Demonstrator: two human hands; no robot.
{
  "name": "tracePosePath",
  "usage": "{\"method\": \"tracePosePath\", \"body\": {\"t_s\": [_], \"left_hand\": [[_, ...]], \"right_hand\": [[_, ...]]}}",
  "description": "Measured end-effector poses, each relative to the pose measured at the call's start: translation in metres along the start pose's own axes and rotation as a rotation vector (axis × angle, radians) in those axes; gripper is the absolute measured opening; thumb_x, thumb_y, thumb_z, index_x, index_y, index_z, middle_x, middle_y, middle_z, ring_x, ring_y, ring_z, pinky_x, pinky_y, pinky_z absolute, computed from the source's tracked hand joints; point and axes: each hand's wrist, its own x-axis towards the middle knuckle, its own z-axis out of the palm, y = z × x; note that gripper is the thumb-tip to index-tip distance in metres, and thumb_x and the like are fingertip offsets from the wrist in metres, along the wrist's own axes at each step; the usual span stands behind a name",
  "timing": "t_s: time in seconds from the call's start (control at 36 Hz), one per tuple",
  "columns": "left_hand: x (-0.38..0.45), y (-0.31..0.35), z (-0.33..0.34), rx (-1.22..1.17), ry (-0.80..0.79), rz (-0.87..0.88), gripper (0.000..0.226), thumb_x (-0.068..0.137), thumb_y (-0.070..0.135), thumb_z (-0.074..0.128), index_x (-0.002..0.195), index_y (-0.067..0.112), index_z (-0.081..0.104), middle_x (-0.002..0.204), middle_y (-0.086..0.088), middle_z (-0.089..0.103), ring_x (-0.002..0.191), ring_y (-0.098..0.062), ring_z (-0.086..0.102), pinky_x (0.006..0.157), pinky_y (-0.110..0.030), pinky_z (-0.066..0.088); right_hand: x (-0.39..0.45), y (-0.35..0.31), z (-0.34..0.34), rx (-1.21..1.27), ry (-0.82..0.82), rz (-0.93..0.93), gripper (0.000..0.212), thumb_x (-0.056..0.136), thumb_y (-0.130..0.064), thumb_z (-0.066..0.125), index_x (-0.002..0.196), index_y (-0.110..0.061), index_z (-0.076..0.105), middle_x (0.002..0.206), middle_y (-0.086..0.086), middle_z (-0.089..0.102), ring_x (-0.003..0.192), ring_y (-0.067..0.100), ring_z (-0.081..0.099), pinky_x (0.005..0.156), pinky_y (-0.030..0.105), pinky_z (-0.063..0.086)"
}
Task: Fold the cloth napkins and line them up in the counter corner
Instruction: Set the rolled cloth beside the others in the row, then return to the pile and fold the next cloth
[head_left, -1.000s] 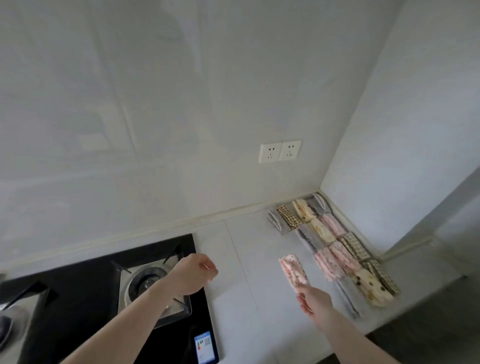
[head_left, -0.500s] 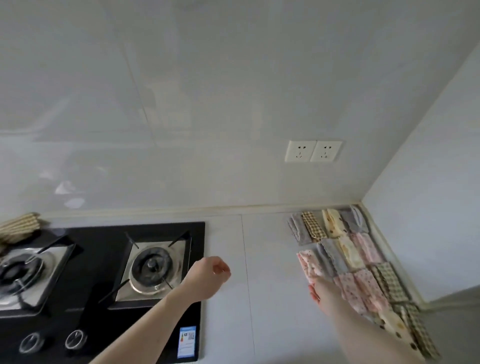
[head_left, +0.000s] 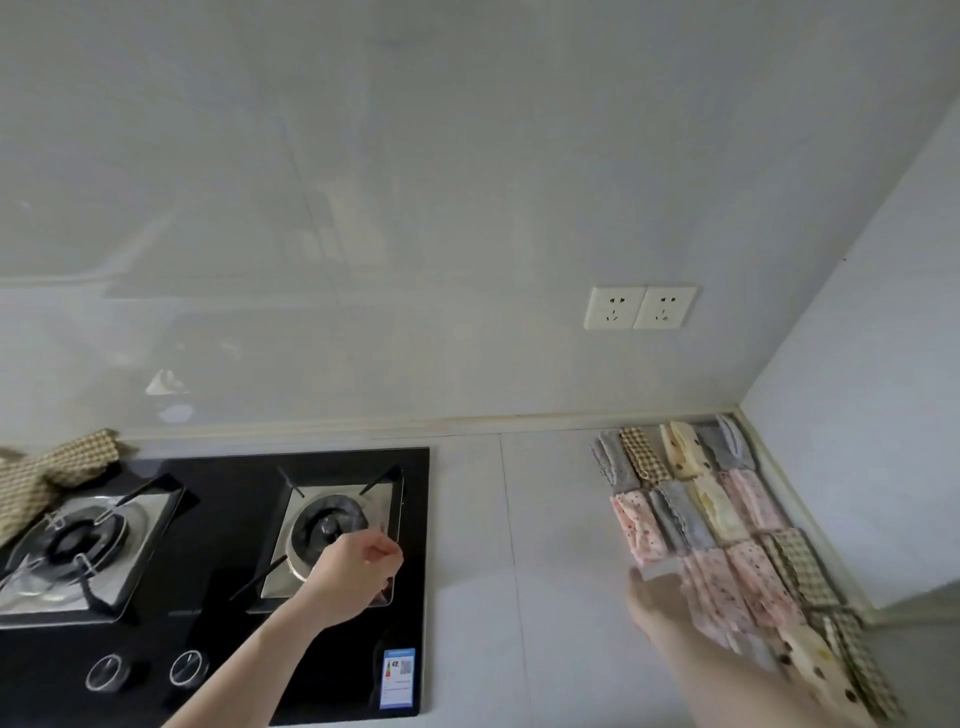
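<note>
Folded napkins (head_left: 727, 519) lie in rows in the corner of a pale surface (head_left: 545, 519). The right hand (head_left: 657, 597), blurred, sits just beside a pink napkin (head_left: 636, 525). The left hand (head_left: 353, 571), loosely curled, hovers over a black stove (head_left: 234, 649).

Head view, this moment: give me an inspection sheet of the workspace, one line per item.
Surface: pale counter, seam lines visible.
Job's things: folded napkins in rows in the right corner; pink dotted napkin at the left end of the second row; checked cloth unfolded, far left by the hob.
Clutter: nothing seen.
Grippers: left hand loosely curled, empty, above the hob; right hand blurred, near the pink napkin, contact unclear.
Cables: nothing seen.
Surroundings: two sockets on the wall.
</note>
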Motion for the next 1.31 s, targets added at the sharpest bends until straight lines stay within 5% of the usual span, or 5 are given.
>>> {"method": "tracePosePath", "body": {"t_s": [0.25,0.42,0.56,0.81,1.31], "left_hand": [[-0.085,-0.096,-0.063,-0.021,0.014,-0.111,0.010,0.091,0.034,0.067,0.089,0.027,0.075,0.082,0.003,0.075,0.076,-0.010,0.069,0.074,-0.028,0.056],[-0.159,-0.188,-0.118,-0.041,0.106,-0.197,0.004,0.089,0.032,0.069,0.091,0.030,0.072,0.089,0.008,0.073,0.081,-0.008,0.068,0.069,-0.021,0.054],[-0.217,-0.263,-0.167,-0.049,0.213,-0.230,0.003,0.092,0.032,0.067,0.093,0.031,0.070,0.097,0.009,0.071,0.084,-0.012,0.070,0.067,-0.021,0.055],[-0.285,-0.347,-0.239,-0.091,0.366,-0.297,0.009,0.094,0.033,0.066,0.102,0.030,0.068,0.104,0.018,0.068,0.082,-0.010,0.070,0.065,-0.023,0.055],[-0.265,-0.483,-0.447,0.012,0.446,-0.373,0.014,0.094,0.035,0.064,0.108,0.035,0.066,0.114,0.020,0.062,0.093,-0.002,0.060,0.069,-0.016,0.045]], "right_hand": [[-0.106,-0.006,0.144,-0.202,-0.341,-0.261,0.042,0.086,-0.039,0.067,0.120,-0.018,0.051,0.117,0.013,0.068,0.081,0.024,0.062,0.046,0.022,0.044],[-0.262,-0.064,0.213,-0.187,-0.557,-0.588,0.028,0.086,-0.037,0.070,0.108,-0.029,0.055,0.098,-0.008,0.069,0.088,0.018,0.069,0.085,0.035,0.057],[-0.384,-0.092,0.254,-0.124,-0.714,-0.774,0.020,0.092,-0.023,0.066,0.111,-0.026,0.060,0.106,-0.003,0.068,0.080,0.016,0.071,0.058,0.021,0.049],[-0.503,-0.125,0.325,-0.224,-0.826,-1.017,0.026,0.092,-0.026,0.066,0.115,-0.034,0.058,0.112,-0.011,0.063,0.085,0.011,0.070,0.070,0.021,0.054],[-0.591,-0.322,0.538,-0.047,-0.790,-0.942,0.061,0.091,-0.016,0.064,0.148,-0.026,0.043,0.133,0.001,0.058,0.095,0.015,0.069,0.094,0.042,0.058]]}}
